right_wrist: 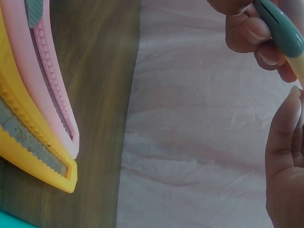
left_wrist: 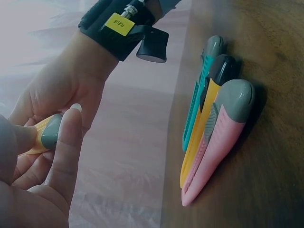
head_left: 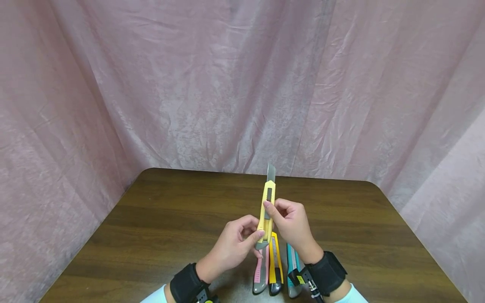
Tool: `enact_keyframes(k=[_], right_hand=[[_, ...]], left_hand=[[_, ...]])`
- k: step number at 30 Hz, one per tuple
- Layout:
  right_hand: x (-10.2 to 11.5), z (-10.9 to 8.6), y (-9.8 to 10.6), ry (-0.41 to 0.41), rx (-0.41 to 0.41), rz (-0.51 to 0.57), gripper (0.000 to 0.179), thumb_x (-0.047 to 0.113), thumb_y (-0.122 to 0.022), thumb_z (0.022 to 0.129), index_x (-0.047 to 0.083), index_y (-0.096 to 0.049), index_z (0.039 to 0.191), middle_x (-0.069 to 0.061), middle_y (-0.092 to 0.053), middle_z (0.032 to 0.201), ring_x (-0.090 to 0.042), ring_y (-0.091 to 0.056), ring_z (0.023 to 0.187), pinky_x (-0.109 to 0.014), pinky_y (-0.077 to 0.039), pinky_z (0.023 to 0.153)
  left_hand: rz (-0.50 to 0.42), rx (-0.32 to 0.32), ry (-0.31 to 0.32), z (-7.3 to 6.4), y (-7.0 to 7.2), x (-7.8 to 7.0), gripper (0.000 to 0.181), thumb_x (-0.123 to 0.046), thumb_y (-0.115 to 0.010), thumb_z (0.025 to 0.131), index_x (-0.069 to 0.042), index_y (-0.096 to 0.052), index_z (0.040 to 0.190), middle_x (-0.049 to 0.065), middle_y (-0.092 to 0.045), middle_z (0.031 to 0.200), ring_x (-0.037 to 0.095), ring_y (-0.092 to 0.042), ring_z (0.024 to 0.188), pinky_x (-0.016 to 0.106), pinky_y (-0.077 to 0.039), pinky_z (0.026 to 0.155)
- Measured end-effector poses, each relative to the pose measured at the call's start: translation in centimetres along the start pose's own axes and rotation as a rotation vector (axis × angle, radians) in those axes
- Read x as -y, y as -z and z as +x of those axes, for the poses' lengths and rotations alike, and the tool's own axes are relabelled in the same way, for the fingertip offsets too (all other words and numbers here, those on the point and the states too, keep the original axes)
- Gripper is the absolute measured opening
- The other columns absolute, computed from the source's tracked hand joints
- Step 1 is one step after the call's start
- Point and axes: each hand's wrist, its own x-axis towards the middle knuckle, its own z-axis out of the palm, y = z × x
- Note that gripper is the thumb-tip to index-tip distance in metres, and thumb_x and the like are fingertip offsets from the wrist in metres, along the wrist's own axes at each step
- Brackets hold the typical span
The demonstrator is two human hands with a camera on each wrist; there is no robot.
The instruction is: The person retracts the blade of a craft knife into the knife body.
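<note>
Both hands hold a pale yellow utility knife (head_left: 267,210) above the table, its blade (head_left: 271,172) extended and pointing away. My left hand (head_left: 236,240) pinches the knife near its grey end cap (left_wrist: 51,132). Higher up the body, my right hand (head_left: 291,219) grips it, the thumb lying on the front near the slider. Below the hands lie a pink utility knife (head_left: 261,271), an orange-yellow one (head_left: 275,265) and a teal one (head_left: 292,269), side by side. In the head view the right wrist partly covers the teal knife.
The dark wooden table (head_left: 182,202) reaches back to a pink curtain (head_left: 212,105) hanging behind and around it. Black straps with small cameras sit on the left wrist (head_left: 189,284) and right wrist (head_left: 326,273).
</note>
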Motion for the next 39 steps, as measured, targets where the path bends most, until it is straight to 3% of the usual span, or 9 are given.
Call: enact_keyframes(k=[10, 14, 21, 25, 29, 34, 39], right_hand=[[-0.2, -0.1, 0.1, 0.040, 0.000, -0.011, 0.016, -0.006, -0.063, 0.087, 0.005, -0.066, 0.076, -0.001, -0.043, 0.053, -0.015, -0.039, 0.046, -0.023, -0.031, 0.035], [-0.3, -0.1, 0.2, 0.037, 0.005, 0.006, 0.014, -0.007, -0.063, 0.087, 0.002, -0.066, 0.077, -0.001, -0.043, 0.054, -0.015, -0.039, 0.047, -0.024, -0.030, 0.036], [-0.6, -0.1, 0.2, 0.045, 0.025, 0.026, 0.011, -0.007, -0.065, 0.085, 0.002, -0.066, 0.080, -0.003, -0.048, 0.057, -0.016, -0.040, 0.048, -0.024, -0.032, 0.036], [-0.6, -0.1, 0.2, 0.042, 0.013, 0.032, 0.012, -0.007, -0.062, 0.088, 0.002, -0.066, 0.080, -0.002, -0.047, 0.057, -0.016, -0.040, 0.048, -0.024, -0.033, 0.037], [-0.5, -0.1, 0.2, 0.018, 0.009, 0.031, 0.013, -0.005, -0.060, 0.090, 0.001, -0.067, 0.081, -0.001, -0.045, 0.056, -0.017, -0.039, 0.048, -0.023, -0.032, 0.039], [-0.4, -0.1, 0.2, -0.007, 0.021, 0.007, 0.012, -0.002, -0.062, 0.090, 0.003, -0.066, 0.079, -0.001, -0.045, 0.055, -0.017, -0.039, 0.049, -0.023, -0.031, 0.039], [-0.3, -0.1, 0.2, -0.023, 0.041, -0.007, 0.011, -0.002, -0.064, 0.089, 0.003, -0.066, 0.079, -0.003, -0.047, 0.057, -0.017, -0.040, 0.050, -0.022, -0.032, 0.040]], left_hand=[[-0.031, 0.006, -0.023, -0.1, -0.1, 0.1, 0.007, 0.003, -0.057, 0.093, 0.002, -0.057, 0.100, 0.020, -0.058, 0.080, 0.044, -0.058, 0.062, 0.036, -0.058, 0.048], [-0.037, 0.005, -0.029, 0.0, -0.1, 0.8, 0.007, 0.003, -0.056, 0.093, 0.002, -0.057, 0.100, 0.020, -0.059, 0.081, 0.043, -0.058, 0.062, 0.037, -0.058, 0.048], [-0.020, -0.001, -0.006, 0.2, 0.2, 3.1, 0.009, -0.006, -0.060, 0.093, -0.008, -0.058, 0.102, 0.009, -0.061, 0.083, 0.026, -0.063, 0.064, 0.046, -0.057, 0.050], [-0.027, 0.006, -0.011, 0.2, 0.3, 3.5, 0.009, -0.011, -0.060, 0.094, -0.010, -0.059, 0.102, 0.009, -0.062, 0.084, 0.029, -0.063, 0.064, 0.048, -0.056, 0.049], [-0.021, 0.004, -0.018, 0.2, 0.2, 3.2, 0.009, -0.010, -0.059, 0.094, -0.009, -0.059, 0.103, 0.009, -0.062, 0.084, 0.028, -0.063, 0.063, 0.045, -0.057, 0.048], [-0.011, -0.003, -0.019, 0.0, 0.1, 1.3, 0.008, 0.000, -0.057, 0.093, -0.002, -0.058, 0.101, 0.015, -0.060, 0.083, 0.025, -0.062, 0.062, 0.037, -0.058, 0.048], [0.011, -0.014, 0.004, 0.0, 0.0, 0.3, 0.007, 0.002, -0.057, 0.093, 0.002, -0.057, 0.100, 0.018, -0.060, 0.083, 0.035, -0.061, 0.065, 0.035, -0.058, 0.049]])
